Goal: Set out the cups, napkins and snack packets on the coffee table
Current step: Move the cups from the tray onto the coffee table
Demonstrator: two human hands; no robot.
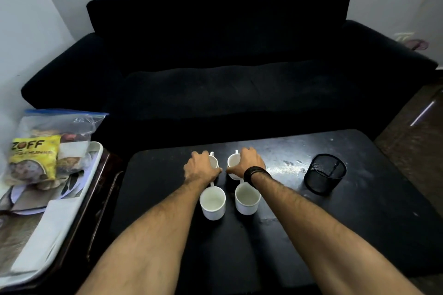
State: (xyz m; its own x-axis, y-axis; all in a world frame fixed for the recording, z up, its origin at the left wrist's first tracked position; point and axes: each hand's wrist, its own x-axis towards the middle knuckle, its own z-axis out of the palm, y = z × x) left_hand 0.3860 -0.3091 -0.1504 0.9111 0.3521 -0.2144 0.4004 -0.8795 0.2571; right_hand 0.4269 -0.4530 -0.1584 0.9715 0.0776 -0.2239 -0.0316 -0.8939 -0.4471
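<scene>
On the black coffee table (359,211) stand two white cups near me, one left (212,202) and one right (247,199), both upright and empty. Just behind them my left hand (200,167) grips a third white cup (213,161) from above. My right hand (247,163), with a dark band at the wrist, grips a fourth white cup (233,163). At the far left a yellow snack packet (33,155) leans against a clear zip bag of packets (64,132) on a white tray (96,148). A white napkin (48,235) lies on that tray.
A black mesh pen holder (324,176) stands on the table's right half. A dark sofa (227,67) fills the space behind the table. The tray sits on a dark side table (100,187) to the left. Whitish smudges mark the tabletop near the holder.
</scene>
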